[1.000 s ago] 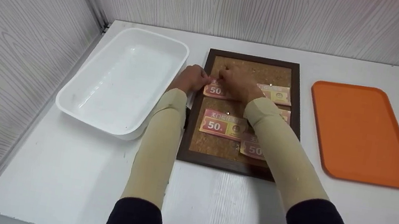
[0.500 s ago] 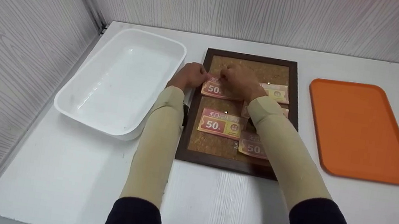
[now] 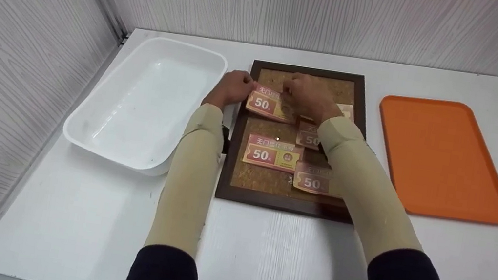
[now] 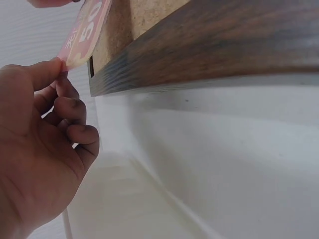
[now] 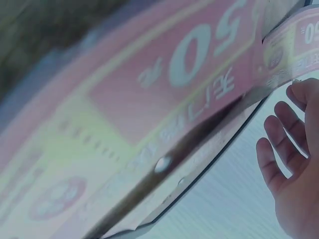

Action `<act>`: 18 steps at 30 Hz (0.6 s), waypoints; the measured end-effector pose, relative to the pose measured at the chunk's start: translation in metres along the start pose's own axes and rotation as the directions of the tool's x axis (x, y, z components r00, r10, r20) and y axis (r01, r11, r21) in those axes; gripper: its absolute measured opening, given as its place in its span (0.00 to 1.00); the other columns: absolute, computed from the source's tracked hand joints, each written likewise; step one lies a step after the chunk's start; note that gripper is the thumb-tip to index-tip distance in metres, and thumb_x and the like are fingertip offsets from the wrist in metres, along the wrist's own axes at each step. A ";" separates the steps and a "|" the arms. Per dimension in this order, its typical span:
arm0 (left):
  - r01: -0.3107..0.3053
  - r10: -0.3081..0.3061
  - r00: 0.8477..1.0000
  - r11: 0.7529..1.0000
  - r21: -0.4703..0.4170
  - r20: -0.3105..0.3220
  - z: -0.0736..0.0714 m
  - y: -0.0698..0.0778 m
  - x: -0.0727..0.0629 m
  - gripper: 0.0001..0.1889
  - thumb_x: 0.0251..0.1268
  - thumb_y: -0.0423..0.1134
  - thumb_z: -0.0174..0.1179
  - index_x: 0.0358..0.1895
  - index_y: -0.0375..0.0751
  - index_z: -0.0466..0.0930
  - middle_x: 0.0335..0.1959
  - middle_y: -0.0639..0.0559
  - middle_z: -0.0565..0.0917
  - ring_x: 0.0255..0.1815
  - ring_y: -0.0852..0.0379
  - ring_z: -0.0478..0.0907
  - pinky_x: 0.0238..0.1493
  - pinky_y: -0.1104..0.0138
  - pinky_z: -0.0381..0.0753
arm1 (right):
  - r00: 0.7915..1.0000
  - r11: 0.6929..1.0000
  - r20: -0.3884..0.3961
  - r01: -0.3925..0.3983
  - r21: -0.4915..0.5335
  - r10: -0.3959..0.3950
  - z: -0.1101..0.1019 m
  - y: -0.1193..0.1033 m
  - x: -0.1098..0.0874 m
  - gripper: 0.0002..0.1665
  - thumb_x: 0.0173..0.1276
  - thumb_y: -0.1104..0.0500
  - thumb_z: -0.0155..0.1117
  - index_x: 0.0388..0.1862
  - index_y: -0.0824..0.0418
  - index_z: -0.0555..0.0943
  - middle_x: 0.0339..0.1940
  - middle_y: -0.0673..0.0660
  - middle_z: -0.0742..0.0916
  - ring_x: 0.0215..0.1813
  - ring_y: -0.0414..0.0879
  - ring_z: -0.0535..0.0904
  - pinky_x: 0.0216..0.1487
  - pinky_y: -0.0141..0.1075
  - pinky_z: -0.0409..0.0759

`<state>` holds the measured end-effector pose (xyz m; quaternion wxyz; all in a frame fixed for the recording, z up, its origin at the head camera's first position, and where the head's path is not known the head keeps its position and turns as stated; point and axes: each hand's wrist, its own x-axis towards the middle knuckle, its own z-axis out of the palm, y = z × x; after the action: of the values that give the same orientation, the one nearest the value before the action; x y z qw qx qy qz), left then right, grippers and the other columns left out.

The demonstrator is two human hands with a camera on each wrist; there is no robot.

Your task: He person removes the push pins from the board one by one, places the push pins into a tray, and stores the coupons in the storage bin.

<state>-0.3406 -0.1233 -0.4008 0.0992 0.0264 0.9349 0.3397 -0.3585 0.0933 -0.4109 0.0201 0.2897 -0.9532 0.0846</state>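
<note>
A red and yellow paper coupon (image 3: 263,103) marked 50 lies at an angle over the upper left of a framed cork board (image 3: 257,181). My left hand (image 3: 233,87) pinches its left corner between thumb and forefinger, and the left wrist view shows that end raised off the cork. My right hand (image 3: 308,97) is at the coupon's right end, overlapping it in the head view. In the right wrist view, a small shiny pushpin (image 5: 296,80) shows at the right fingertips, right by the coupon's edge. Its thumb is hidden there.
Several similar coupons lie on the cork, one at lower left (image 3: 271,153) with a pin at its top edge. A white plastic basin (image 3: 136,98) stands left of the board, close to my left forearm. An orange tray (image 3: 443,159) lies to the right.
The upper left coupon has turned to a slant, its left corner lifted by my left hand. My right hand has shifted slightly right and away along the coupon.
</note>
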 end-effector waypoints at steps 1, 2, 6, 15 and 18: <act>0.001 -0.002 1.000 1.000 -0.009 -0.004 -0.001 0.000 0.000 0.18 0.75 0.48 0.44 0.52 0.40 0.76 0.47 0.45 0.78 0.41 0.53 0.70 0.42 0.64 0.69 | 1.000 1.000 -0.009 -0.001 -0.004 0.001 -0.001 0.001 -0.001 0.15 0.74 0.50 0.55 0.49 0.57 0.82 0.46 0.58 0.84 0.47 0.52 0.80 0.51 0.50 0.79; 0.001 -0.001 1.000 1.000 -0.010 -0.006 -0.002 0.001 0.000 0.18 0.75 0.48 0.43 0.52 0.40 0.76 0.47 0.45 0.78 0.42 0.53 0.70 0.42 0.64 0.69 | 1.000 1.000 -0.016 -0.003 -0.008 0.003 -0.002 0.003 -0.002 0.15 0.74 0.51 0.55 0.49 0.58 0.82 0.46 0.58 0.84 0.47 0.53 0.80 0.51 0.50 0.79; 0.001 -0.001 1.000 1.000 -0.016 -0.010 -0.006 0.002 0.000 0.19 0.75 0.48 0.42 0.54 0.40 0.75 0.48 0.46 0.77 0.43 0.54 0.69 0.42 0.65 0.68 | 0.999 1.000 -0.047 -0.016 -0.024 0.015 -0.006 0.010 -0.005 0.15 0.74 0.51 0.54 0.49 0.58 0.82 0.44 0.58 0.84 0.46 0.53 0.80 0.49 0.50 0.79; -0.023 0.021 0.999 0.999 -0.037 -0.046 -0.014 0.002 0.002 0.16 0.76 0.48 0.43 0.51 0.41 0.74 0.49 0.46 0.78 0.42 0.55 0.70 0.41 0.66 0.68 | 0.994 0.999 -0.110 -0.023 -0.039 0.019 -0.007 0.019 -0.008 0.16 0.74 0.53 0.53 0.49 0.58 0.83 0.43 0.60 0.85 0.43 0.54 0.81 0.47 0.50 0.79; -0.015 0.012 0.998 0.999 -0.044 -0.058 -0.019 0.000 0.002 0.16 0.76 0.48 0.42 0.51 0.42 0.73 0.48 0.48 0.77 0.43 0.56 0.70 0.41 0.67 0.68 | 0.992 0.999 -0.122 -0.019 -0.042 0.014 -0.009 0.020 -0.008 0.16 0.74 0.53 0.52 0.49 0.59 0.83 0.42 0.61 0.85 0.42 0.54 0.82 0.45 0.50 0.80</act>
<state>-0.3463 -0.1345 -0.3869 0.0704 0.0208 0.9294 0.3616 -0.3626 0.1154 -0.4056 0.0835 0.2757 -0.9541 0.0819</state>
